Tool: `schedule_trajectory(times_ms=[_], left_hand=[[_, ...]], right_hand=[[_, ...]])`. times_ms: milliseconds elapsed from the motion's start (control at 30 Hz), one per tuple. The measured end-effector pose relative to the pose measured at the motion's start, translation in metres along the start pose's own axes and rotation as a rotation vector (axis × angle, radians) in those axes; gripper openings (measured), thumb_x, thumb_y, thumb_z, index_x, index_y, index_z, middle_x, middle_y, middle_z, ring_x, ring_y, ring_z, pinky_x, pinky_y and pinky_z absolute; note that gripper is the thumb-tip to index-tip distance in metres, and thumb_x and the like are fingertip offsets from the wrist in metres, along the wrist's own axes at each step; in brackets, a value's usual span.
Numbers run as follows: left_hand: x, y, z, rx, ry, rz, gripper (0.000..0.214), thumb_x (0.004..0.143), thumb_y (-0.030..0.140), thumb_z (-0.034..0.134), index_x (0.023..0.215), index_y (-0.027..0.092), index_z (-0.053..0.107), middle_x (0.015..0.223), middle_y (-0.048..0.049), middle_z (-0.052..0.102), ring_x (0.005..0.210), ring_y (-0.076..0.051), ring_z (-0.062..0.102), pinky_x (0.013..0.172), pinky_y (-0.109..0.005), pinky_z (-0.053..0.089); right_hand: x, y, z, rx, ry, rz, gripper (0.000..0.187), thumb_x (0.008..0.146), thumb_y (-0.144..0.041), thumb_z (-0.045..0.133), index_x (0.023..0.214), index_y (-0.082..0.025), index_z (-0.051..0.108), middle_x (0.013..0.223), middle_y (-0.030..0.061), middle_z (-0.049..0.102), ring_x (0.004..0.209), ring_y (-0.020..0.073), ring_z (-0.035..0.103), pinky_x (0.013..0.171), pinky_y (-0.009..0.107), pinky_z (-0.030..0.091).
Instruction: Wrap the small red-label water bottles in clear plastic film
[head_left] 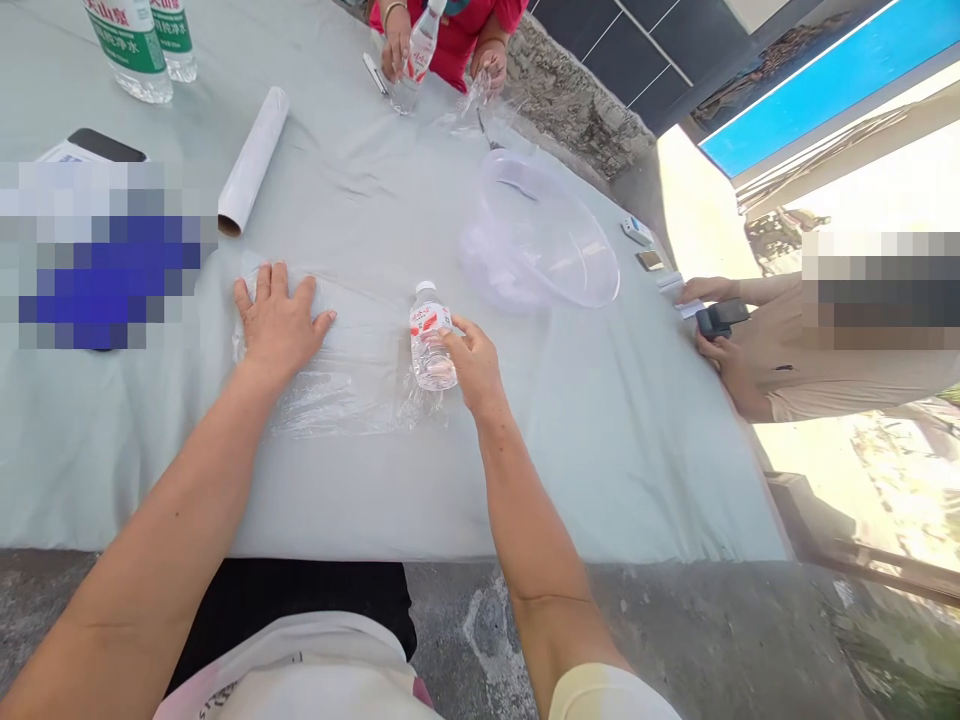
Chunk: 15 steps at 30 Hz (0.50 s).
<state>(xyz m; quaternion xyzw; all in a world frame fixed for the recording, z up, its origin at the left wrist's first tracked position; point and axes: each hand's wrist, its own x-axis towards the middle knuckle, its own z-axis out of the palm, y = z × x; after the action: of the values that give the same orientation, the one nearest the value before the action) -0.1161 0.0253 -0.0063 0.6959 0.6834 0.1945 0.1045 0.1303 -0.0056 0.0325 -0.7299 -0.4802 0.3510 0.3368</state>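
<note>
Head view: the bottle [432, 350], clear with a red-and-white label, is resting near the middle of the desk's near half, at the right-hand end of a sheet of plastic film [322, 405]. Its long axis is running roughly away from the person, the cap [425, 286] pointing to the far side and the base facing the near side; whether it is standing upright or leaning cannot be told from this angle.

The right hand [472, 362] is the nearer one and is touching the bottle: it is closing on it from the right, thumb and fingers set narrow about the body below the cap. Some fingertips are being hidden. From this hand, the bottle is lying directly to the left.

The left hand [276, 318] is lying palm down with fingers spread wide, pressing on the left part of the film and holding nothing. It is standing well apart from the bottle, with film stretching between.

Farther out, a white roll [255, 160] is lying beyond the left hand, and a translucent basin [616, 275] is occupying the desk [600, 460] beyond the bottle, to its right. Across the desk, a co-worker's hand [395, 48] is holding another bottle [423, 48].
</note>
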Motion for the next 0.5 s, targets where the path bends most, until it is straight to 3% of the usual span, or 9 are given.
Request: schedule_trajectory(times_ms=[100, 300, 400, 500], left_hand=[[0.000, 0.000, 0.000, 0.006, 0.002, -0.002, 0.051, 0.093, 0.044, 0.043, 0.136, 0.021, 0.056, 0.160, -0.0199, 0.033, 0.152, -0.038, 0.022, 0.119, -0.065, 0.012], [-0.001, 0.000, -0.001, 0.010, -0.010, -0.009, 0.048, 0.094, 0.044, 0.043, 0.137, 0.024, 0.055, 0.160, -0.0170, 0.034, 0.152, -0.036, 0.022, 0.119, -0.063, 0.014], [-0.001, 0.000, -0.003, -0.035, 0.001, -0.018, 0.050, 0.094, 0.044, 0.044, 0.139, 0.024, 0.053, 0.161, -0.0165, 0.033, 0.152, -0.036, 0.022, 0.120, -0.062, 0.014], [0.001, -0.001, -0.008, -0.087, 0.043, -0.042, 0.050, 0.094, 0.042, 0.042, 0.141, 0.026, 0.051, 0.161, -0.0140, 0.034, 0.152, -0.034, 0.023, 0.120, -0.061, 0.016]], right_hand=[[-0.004, -0.004, 0.005, 0.026, -0.001, -0.030, 0.065, 0.080, -0.053, 0.059, 0.136, -0.022, 0.055, 0.088, 0.0015, 0.068, 0.085, 0.0204, 0.066, 0.078, 0.033, 0.051], [-0.011, -0.006, 0.012, -0.221, -0.077, -0.060, 0.068, 0.082, -0.065, 0.057, 0.140, -0.030, 0.052, 0.109, 0.0041, 0.069, 0.089, 0.0206, 0.065, 0.081, 0.035, 0.049], [-0.008, 0.001, 0.006, -0.202, -0.066, -0.052, 0.060, 0.087, -0.070, 0.046, 0.128, -0.028, 0.061, 0.112, 0.0044, 0.068, 0.090, 0.0196, 0.064, 0.080, 0.033, 0.048], [-0.003, 0.012, -0.001, -0.213, 0.060, -0.024, 0.051, 0.090, -0.064, 0.040, 0.109, -0.024, 0.066, 0.110, 0.0051, 0.069, 0.091, 0.0193, 0.063, 0.079, 0.033, 0.047]])
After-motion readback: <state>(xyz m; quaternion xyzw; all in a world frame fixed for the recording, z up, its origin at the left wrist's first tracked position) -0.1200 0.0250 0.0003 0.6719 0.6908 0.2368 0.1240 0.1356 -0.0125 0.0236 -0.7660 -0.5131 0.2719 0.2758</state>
